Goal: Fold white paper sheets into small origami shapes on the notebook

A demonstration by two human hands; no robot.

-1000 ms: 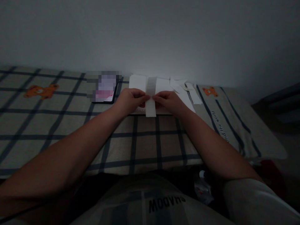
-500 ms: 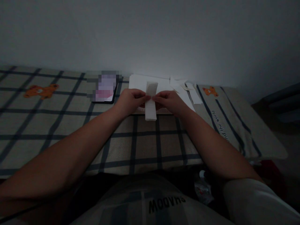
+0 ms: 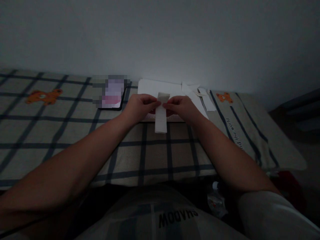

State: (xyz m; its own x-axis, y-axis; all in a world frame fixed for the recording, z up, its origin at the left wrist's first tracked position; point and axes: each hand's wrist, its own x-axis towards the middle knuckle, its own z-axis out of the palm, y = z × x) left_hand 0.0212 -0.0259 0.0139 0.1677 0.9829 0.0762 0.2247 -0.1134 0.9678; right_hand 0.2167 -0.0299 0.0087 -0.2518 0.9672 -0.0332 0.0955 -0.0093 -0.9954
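Note:
A narrow folded strip of white paper (image 3: 161, 120) is pinched between my two hands, its upper end bent back at a crease. My left hand (image 3: 140, 106) grips its left edge between thumb and fingers. On the opposite edge, my right hand (image 3: 180, 105) pinches it at about the same height. The strip's lower end hangs toward me over the checked cloth. Beneath and behind my hands lie white paper sheets (image 3: 150, 86), partly covered by my hands. Some fingers are hidden behind the strip.
A phone (image 3: 113, 93) with a blurred screen lies left of the sheets. Cut paper scraps (image 3: 207, 100) lie to their right. A checked cloth (image 3: 160, 153) with orange bear prints covers the table against a pale wall (image 3: 160, 40). Below its front edge is a clear bottle (image 3: 217, 201).
The paper strip has tilted: its upper part looks shorter and lower, and its lower end reaches slightly nearer to me. Both hands keep their pinch and have barely shifted.

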